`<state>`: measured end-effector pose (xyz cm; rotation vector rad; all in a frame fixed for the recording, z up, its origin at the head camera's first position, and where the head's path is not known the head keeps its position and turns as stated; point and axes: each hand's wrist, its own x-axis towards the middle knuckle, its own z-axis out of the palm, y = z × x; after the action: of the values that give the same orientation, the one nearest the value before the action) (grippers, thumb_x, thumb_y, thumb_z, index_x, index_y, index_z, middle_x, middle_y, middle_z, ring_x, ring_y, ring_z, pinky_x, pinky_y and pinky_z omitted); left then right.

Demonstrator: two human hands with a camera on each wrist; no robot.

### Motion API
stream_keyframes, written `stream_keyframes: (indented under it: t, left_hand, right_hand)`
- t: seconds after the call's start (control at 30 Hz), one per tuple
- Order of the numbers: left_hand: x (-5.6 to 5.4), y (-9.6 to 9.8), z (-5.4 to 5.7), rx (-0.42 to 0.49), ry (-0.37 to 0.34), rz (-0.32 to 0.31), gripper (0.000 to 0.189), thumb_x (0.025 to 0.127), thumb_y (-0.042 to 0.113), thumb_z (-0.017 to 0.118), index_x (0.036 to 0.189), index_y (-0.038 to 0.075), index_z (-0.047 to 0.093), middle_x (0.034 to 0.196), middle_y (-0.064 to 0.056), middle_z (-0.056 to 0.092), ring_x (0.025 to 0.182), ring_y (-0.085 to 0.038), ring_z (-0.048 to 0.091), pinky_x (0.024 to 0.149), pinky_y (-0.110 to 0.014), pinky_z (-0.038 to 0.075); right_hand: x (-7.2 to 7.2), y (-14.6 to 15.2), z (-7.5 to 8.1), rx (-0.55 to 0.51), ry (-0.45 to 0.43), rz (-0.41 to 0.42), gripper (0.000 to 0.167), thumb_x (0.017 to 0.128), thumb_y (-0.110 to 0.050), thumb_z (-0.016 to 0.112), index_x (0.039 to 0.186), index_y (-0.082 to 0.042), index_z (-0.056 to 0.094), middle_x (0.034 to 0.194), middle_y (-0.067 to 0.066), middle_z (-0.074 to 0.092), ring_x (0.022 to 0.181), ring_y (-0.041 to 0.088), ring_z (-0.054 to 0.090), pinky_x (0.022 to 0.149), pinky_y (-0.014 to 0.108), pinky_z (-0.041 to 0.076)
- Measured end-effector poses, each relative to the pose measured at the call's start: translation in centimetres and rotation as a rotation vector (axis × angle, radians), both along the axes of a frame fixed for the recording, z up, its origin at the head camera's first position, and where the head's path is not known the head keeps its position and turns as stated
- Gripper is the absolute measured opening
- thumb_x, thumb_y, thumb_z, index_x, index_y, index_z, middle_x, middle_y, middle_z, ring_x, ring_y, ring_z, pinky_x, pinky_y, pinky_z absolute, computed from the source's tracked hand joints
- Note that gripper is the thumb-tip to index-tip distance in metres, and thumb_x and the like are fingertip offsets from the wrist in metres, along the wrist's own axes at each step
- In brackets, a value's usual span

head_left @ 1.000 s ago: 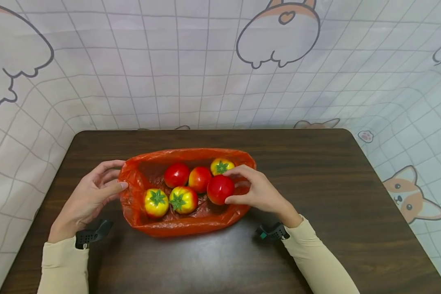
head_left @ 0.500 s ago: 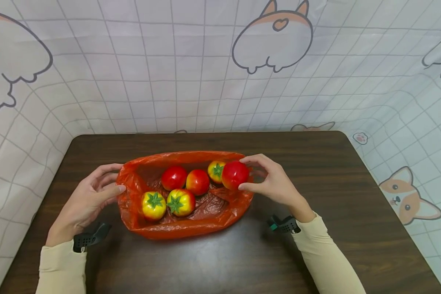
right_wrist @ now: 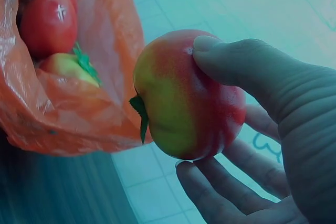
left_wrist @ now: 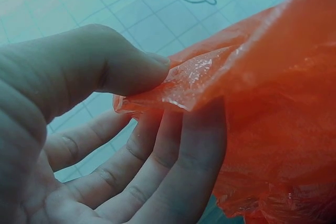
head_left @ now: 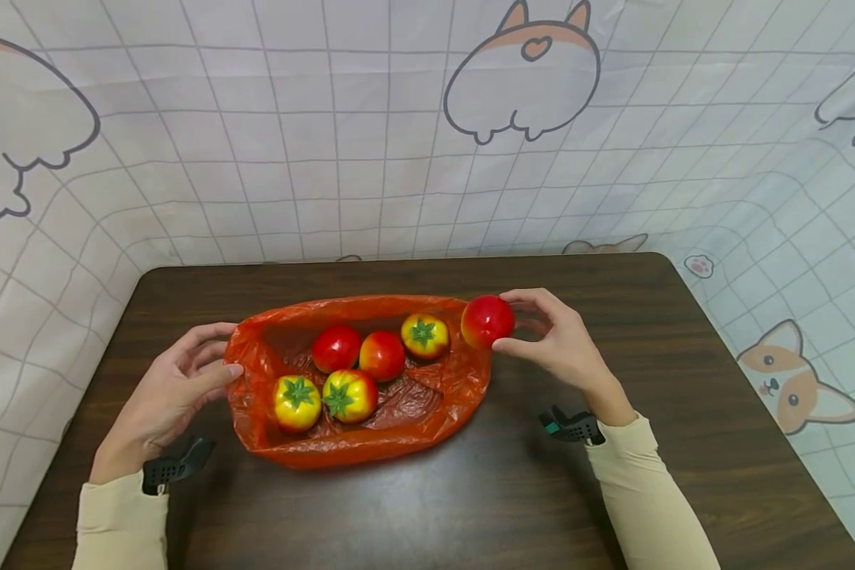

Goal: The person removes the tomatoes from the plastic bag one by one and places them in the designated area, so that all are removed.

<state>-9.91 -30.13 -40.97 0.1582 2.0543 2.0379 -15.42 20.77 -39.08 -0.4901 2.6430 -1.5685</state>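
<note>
An orange-red plastic bag (head_left: 356, 451) lies with its mouth spread wide on the table. My left hand (head_left: 167, 392) pinches its left rim, the thumb on top and the fingers beneath the film (left_wrist: 194, 80) in the left wrist view. At the bag's right end, my right hand (head_left: 566, 348) grips a shiny red tomato (head_left: 486, 321) that overlaps the rim in the head view. Its yellow stem end and green leaf show in the right wrist view, with my thumb on the tomato's (right_wrist: 189, 98) upper side. Several yellow-and-red tomatoes (head_left: 349, 394) sit inside the bag.
The dark wooden table (head_left: 598, 293) stretches out on both sides of the bag. Behind it hangs a white grid-patterned cloth (head_left: 385, 174) with cartoon dogs. Each wrist wears a black band (head_left: 573, 427) with a small device.
My right hand has lifted the red tomato from among the others and carried it rightward to the bag's right rim. My left hand stays at the left rim.
</note>
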Motion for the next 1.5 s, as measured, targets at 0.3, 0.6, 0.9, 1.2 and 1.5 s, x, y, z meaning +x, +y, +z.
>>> stream_keyframes:
  t: [0.3, 0.6, 0.9, 1.2, 1.5]
  left_hand:
    - [0.0, 0.0, -0.1, 0.016, -0.005, -0.001, 0.053, 0.100, -0.001, 0.061, 0.147, 0.018, 0.044, 0.125, 0.007, 0.067, 0.104, -0.006, 0.074, 0.085, -0.024, 0.063]
    - [0.0, -0.1, 0.0, 0.066, 0.002, 0.031, 0.053, 0.100, -0.004, 0.060, 0.146, 0.017, 0.046, 0.123, 0.006, 0.069, 0.099, -0.007, 0.074, 0.082, -0.025, 0.064]
    - [-0.1, -0.3, -0.2, 0.086, -0.017, 0.040, 0.053, 0.100, -0.006, 0.059, 0.145, 0.016, 0.047, 0.123, 0.005, 0.070, 0.098, -0.008, 0.075, 0.081, -0.026, 0.065]
    - [-0.1, -0.5, -0.2, 0.093, 0.000, 0.026, 0.054, 0.100, -0.009, 0.057, 0.146, 0.016, 0.046, 0.124, 0.005, 0.070, 0.099, -0.008, 0.075, 0.081, -0.026, 0.064]
    - [-0.1, -0.5, -0.2, 0.090, 0.005, 0.016, 0.054, 0.100, -0.009, 0.057, 0.146, 0.016, 0.046, 0.124, 0.006, 0.070, 0.101, -0.008, 0.075, 0.082, -0.026, 0.064]
  right_hand:
    - [-0.4, 0.9, -0.7, -0.021, 0.013, -0.030, 0.061, 0.083, -0.013, 0.087, 0.137, -0.014, 0.060, 0.137, 0.006, 0.063, 0.116, 0.018, 0.067, 0.099, 0.013, 0.054]
    - [-0.8, 1.7, -1.1, -0.042, 0.021, -0.057, 0.059, 0.083, -0.012, 0.087, 0.136, -0.014, 0.061, 0.136, 0.006, 0.063, 0.112, 0.007, 0.066, 0.096, 0.012, 0.055]
    - [-1.1, 3.2, -1.4, -0.071, 0.018, -0.104, 0.059, 0.084, -0.008, 0.085, 0.137, -0.012, 0.060, 0.134, 0.005, 0.062, 0.113, 0.004, 0.064, 0.095, 0.013, 0.056]
    - [-1.9, 3.7, -2.5, -0.069, -0.036, -0.110, 0.057, 0.086, -0.012, 0.085, 0.138, -0.011, 0.060, 0.137, 0.008, 0.061, 0.114, 0.005, 0.063, 0.094, 0.011, 0.055]
    - [-2.4, 4.3, -4.2, -0.004, -0.062, -0.125, 0.058, 0.086, -0.019, 0.085, 0.138, -0.013, 0.059, 0.140, 0.010, 0.062, 0.113, 0.014, 0.065, 0.093, 0.011, 0.056]
